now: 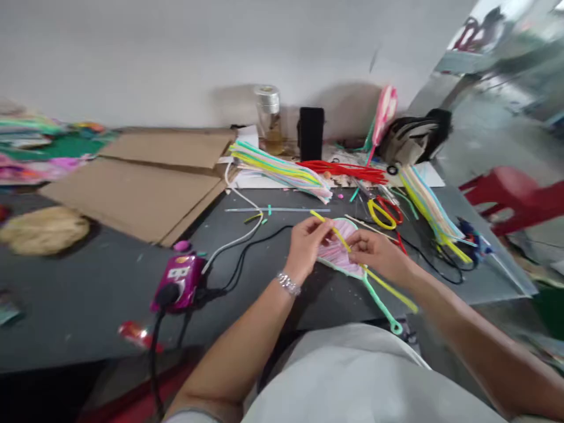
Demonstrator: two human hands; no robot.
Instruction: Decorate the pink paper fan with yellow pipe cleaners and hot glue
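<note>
Between my two hands runs a yellow pipe cleaner [388, 285], slanting from upper left to lower right. My left hand [309, 242], with a metal watch on its wrist, pinches it near its upper end. The fingers of my right hand [372, 251] are closed on its middle. Under the hands lies a pink fan-shaped piece [337, 261] edged in pale green, partly covered by my fingers. From its lower side a green twisted handle [379, 302] ends in a small loop near the table's front edge.
Bundles of pipe cleaners [282, 170] lie behind the hands and at right [434, 205]. Yellow-handled scissors [381, 214], red pipe cleaners [343, 170], a glass bottle [269, 120] and a black phone [311, 134] stand or lie farther back. Cardboard [141, 188] and a purple power socket [180, 282] are left.
</note>
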